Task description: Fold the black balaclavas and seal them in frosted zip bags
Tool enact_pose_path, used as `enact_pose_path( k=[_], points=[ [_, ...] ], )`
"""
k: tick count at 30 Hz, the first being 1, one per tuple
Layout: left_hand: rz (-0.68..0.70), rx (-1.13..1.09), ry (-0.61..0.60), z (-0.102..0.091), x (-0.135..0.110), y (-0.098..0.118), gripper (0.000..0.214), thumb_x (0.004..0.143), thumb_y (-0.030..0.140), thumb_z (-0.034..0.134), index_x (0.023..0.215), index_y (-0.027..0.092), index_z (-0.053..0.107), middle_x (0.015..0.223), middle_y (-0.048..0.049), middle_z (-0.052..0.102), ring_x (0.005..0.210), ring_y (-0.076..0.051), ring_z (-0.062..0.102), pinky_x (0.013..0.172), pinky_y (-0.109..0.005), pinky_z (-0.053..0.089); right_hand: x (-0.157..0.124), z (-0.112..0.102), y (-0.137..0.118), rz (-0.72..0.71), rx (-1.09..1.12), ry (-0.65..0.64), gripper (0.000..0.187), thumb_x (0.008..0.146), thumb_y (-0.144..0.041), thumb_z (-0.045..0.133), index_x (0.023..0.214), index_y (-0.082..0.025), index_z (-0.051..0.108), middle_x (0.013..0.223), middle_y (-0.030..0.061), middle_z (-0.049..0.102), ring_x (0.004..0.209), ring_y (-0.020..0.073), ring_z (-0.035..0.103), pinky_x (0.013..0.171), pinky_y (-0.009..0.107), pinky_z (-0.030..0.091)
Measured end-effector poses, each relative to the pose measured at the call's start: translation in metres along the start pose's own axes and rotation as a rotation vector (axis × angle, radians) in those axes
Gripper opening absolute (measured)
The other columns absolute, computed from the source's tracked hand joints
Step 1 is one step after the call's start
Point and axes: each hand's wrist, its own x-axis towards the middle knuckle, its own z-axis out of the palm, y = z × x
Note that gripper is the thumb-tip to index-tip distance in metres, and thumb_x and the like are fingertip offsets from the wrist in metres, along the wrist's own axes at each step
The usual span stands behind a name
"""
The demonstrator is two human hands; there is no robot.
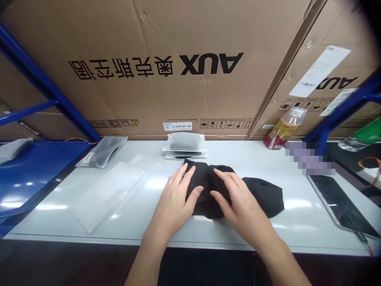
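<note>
A bunched piece of black fabric (205, 190) lies on the pale table in front of me, its kind not clear from its folds. My left hand (177, 192) rests on its left part, thumb apart from the fingers. On the middle of the fabric lies my right hand (236, 194), thumb and fingers spread as well. Neither hand is closed around the cloth. To the right of my right hand a loose end of the same dark cloth spreads out on the table. Some undersides of my fingers are hidden.
Frosted plastic bags (110, 190) lie flat at left, near a filled grey pouch (102, 152). A stack of packed pouches (185, 143) stands behind the fabric. At right are a drink bottle (284, 129) and a phone (342, 202). Large cartons (166, 99) form the back.
</note>
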Motion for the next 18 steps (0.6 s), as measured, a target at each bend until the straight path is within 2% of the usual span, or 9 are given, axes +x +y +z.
enact_pose_path(
  k=[2, 4, 6, 8, 9, 11, 13, 16, 18],
  points=[
    [0.006, 0.021, 0.030, 0.007, -0.005, -0.006, 0.054, 0.109, 0.047, 0.046, 0.161, 0.031, 0.044, 0.171, -0.0055, 0.038, 0.155, -0.032, 0.040, 0.121, -0.054, 0.045, -0.016, -0.014, 0.035, 0.069, -0.050, 0.041, 0.050, 0.106, -0.037, 0.048, 0.155, -0.029, 0.043, 0.124, 0.0108, 0.065, 0.115, 0.0296, 0.064, 0.098, 0.048, 0.056],
    [0.001, 0.037, 0.045, 0.008, -0.010, -0.011, 0.053, 0.109, 0.044, 0.046, 0.161, 0.032, 0.043, 0.171, -0.0046, 0.038, 0.155, -0.032, 0.041, 0.120, -0.054, 0.048, -0.034, -0.026, 0.065, 0.120, -0.052, 0.114, 0.046, 0.105, -0.039, 0.048, 0.149, -0.027, 0.050, 0.111, 0.0099, 0.066, 0.099, 0.0282, 0.066, 0.088, 0.046, 0.059],
    [-0.001, 0.077, 0.029, 0.006, -0.012, -0.014, 0.054, 0.109, 0.041, 0.043, 0.162, 0.031, 0.040, 0.171, -0.0040, 0.038, 0.157, -0.032, 0.038, 0.120, -0.055, 0.047, -0.050, -0.033, 0.081, 0.188, -0.124, 0.216, 0.044, 0.103, -0.042, 0.050, 0.144, -0.026, 0.056, 0.111, 0.0114, 0.066, 0.102, 0.0314, 0.066, 0.088, 0.051, 0.058],
    [0.028, 0.151, 0.015, 0.003, -0.011, -0.011, 0.055, 0.109, 0.033, 0.040, 0.163, 0.028, 0.038, 0.172, -0.0039, 0.035, 0.161, -0.034, 0.028, 0.125, -0.061, 0.039, -0.060, -0.031, 0.082, 0.186, -0.199, 0.365, 0.041, 0.104, -0.039, 0.049, 0.141, -0.025, 0.059, 0.127, 0.0148, 0.064, 0.120, 0.0357, 0.063, 0.104, 0.058, 0.052],
    [0.059, 0.197, 0.015, 0.002, -0.009, -0.007, 0.056, 0.108, 0.028, 0.038, 0.163, 0.026, 0.038, 0.173, -0.0043, 0.033, 0.162, -0.035, 0.022, 0.127, -0.064, 0.033, -0.062, -0.027, 0.077, 0.139, -0.228, 0.403, 0.042, 0.104, -0.037, 0.049, 0.143, -0.026, 0.058, 0.138, 0.0156, 0.061, 0.132, 0.0373, 0.058, 0.111, 0.060, 0.047],
    [0.127, 0.282, 0.023, 0.003, -0.002, 0.003, 0.058, 0.105, 0.022, 0.037, 0.163, 0.021, 0.039, 0.174, -0.0064, 0.029, 0.164, -0.036, 0.013, 0.129, -0.069, 0.022, -0.064, -0.014, 0.065, 0.010, -0.273, 0.341, 0.047, 0.105, -0.032, 0.048, 0.151, -0.028, 0.053, 0.159, 0.0126, 0.050, 0.152, 0.0380, 0.041, 0.121, 0.062, 0.037],
    [0.162, 0.335, 0.017, 0.010, 0.006, 0.011, 0.057, 0.107, 0.027, 0.037, 0.163, 0.016, 0.039, 0.174, -0.0102, 0.028, 0.164, -0.037, 0.012, 0.129, -0.069, 0.020, -0.062, 0.002, 0.060, -0.071, -0.328, 0.150, 0.053, 0.106, -0.031, 0.046, 0.159, -0.028, 0.045, 0.167, 0.0081, 0.042, 0.158, 0.0375, 0.031, 0.123, 0.063, 0.036],
    [0.115, 0.364, -0.024, 0.024, 0.011, 0.009, 0.060, 0.110, 0.038, 0.037, 0.162, 0.010, 0.038, 0.171, -0.0164, 0.033, 0.162, -0.040, 0.020, 0.128, -0.068, 0.026, -0.057, 0.014, 0.068, -0.019, -0.386, -0.058, 0.053, 0.108, -0.030, 0.040, 0.160, -0.022, 0.045, 0.166, 0.0079, 0.046, 0.156, 0.0366, 0.037, 0.121, 0.064, 0.040],
    [0.104, 0.365, -0.059, 0.031, 0.009, 0.000, 0.061, 0.111, 0.039, 0.036, 0.163, 0.009, 0.036, 0.171, -0.0169, 0.033, 0.161, -0.040, 0.023, 0.127, -0.067, 0.029, -0.050, 0.014, 0.070, 0.017, -0.378, -0.050, 0.050, 0.108, -0.027, 0.039, 0.154, -0.018, 0.053, 0.162, 0.0102, 0.051, 0.153, 0.0363, 0.042, 0.120, 0.065, 0.041]
  ],
)
